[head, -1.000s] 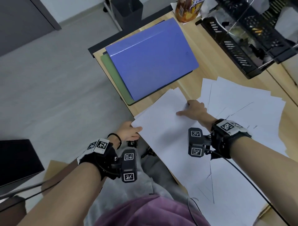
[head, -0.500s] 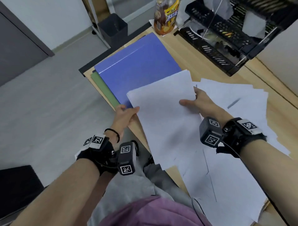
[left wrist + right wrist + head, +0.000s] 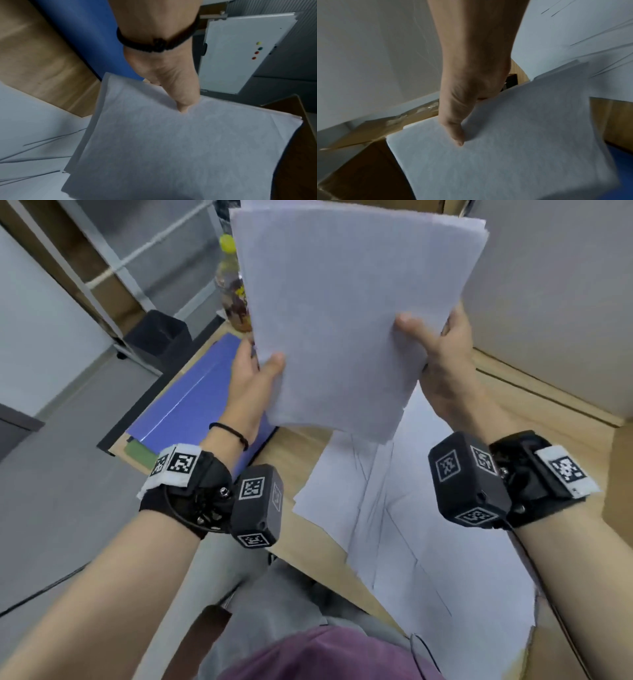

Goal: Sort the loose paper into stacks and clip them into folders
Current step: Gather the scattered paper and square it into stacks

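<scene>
A stack of white paper stands raised above the desk, nearly upright. My left hand grips its left edge, thumb on the front face. My right hand grips the right edge, thumb pressed on the sheet. The fingers of both hands are hidden behind the paper. More loose white sheets lie spread on the wooden desk below. A blue folder lies at the desk's left corner on a green folder.
A drink bottle with a yellow cap stands behind the folders, partly hidden by the stack. A black bin sits on the floor to the left. A pale wall panel rises at the right.
Both hands lifted the stack off the desk and tilted it up to near vertical; it now hides the black trays at the back. The view has tilted upward.
</scene>
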`<state>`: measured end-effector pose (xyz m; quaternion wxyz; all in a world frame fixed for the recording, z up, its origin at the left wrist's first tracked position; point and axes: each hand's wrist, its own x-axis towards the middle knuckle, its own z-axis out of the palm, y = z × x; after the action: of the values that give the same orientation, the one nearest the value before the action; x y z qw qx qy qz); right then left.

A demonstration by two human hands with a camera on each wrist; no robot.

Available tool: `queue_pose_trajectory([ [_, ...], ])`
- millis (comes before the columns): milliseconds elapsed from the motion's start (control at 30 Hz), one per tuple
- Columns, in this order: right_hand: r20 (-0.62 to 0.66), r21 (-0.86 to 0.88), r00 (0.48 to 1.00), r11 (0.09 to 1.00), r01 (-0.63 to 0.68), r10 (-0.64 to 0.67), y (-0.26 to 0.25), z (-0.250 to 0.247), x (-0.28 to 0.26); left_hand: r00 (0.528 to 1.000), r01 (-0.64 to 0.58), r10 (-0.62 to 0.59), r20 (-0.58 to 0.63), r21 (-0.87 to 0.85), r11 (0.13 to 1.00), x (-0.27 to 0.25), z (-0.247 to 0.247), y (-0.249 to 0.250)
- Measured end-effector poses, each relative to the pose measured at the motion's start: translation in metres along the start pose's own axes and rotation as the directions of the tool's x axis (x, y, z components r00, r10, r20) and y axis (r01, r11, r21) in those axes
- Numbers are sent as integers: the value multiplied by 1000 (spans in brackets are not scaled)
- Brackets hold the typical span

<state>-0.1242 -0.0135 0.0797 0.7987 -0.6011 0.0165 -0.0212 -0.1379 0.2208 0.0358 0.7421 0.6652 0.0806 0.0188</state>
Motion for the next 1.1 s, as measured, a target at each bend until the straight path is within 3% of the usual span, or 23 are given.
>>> queue_pose_trajectory([
  [133,4,-112,991,985,-133,134,37,-21,-12,992,105,-108,62,50,993,-2,-3,-20],
  [300,-151,-288,935,890,-353,322,96,-40,-32,950,283,-301,86,175,943,-8,-17,-59],
  [400,-119,-364,911,837,-410,395,110,-38,-32,933,323,-349,93,213,922,-2,-18,-68],
  [467,-97,-395,917,831,-392,387,109,-30,-28,937,315,-336,96,185,931,7,-15,-66],
  [600,-161,-371,956,883,-287,244,92,-16,-9,965,214,-230,130,123,969,38,-6,-44],
  [733,-245,-303,944,907,-293,223,87,-14,1,961,163,-177,213,82,983,63,-1,-33],
  [900,-236,-377,894,812,-445,381,121,-17,-14,881,325,-370,295,191,926,63,-5,-68],
  [1000,-268,-427,894,787,-445,359,120,-13,-16,906,293,-339,255,200,935,63,-1,-73],
  [1100,-371,-435,887,792,-427,274,108,-18,-13,894,244,-294,338,183,952,69,12,-67],
])
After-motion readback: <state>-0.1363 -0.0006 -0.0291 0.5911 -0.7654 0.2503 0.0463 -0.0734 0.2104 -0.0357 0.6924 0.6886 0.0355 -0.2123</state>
